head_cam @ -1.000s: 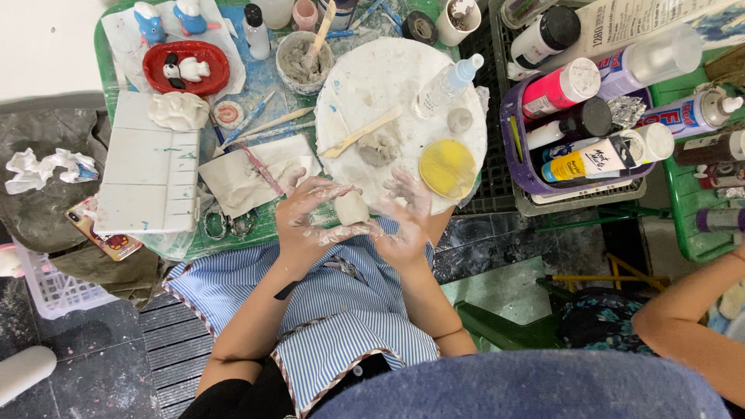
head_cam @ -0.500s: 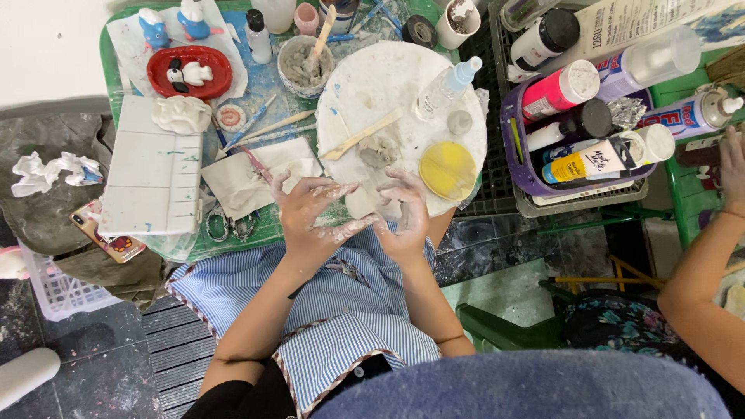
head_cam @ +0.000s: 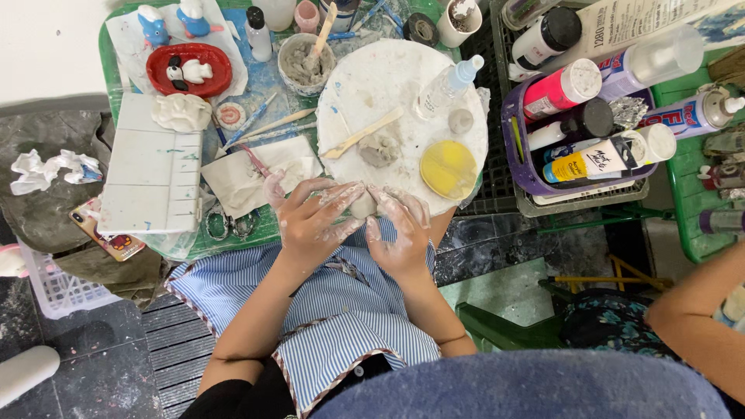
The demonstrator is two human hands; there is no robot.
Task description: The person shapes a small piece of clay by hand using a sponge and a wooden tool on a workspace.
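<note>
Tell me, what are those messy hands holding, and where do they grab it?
A small lump of grey clay. The left hand and the right hand pinch it from opposite sides with their fingertips, at the near edge of the round white board.

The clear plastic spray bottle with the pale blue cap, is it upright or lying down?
Lying down: the spray bottle rests on its side across the white round board.

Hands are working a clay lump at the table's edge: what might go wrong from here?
The clay lump sits between the left hand and right hand right at the edge of the round board; it might slip onto the striped apron. Slip-coated fingers may loosen their grip. The spray bottle nearby could get knocked.
</note>
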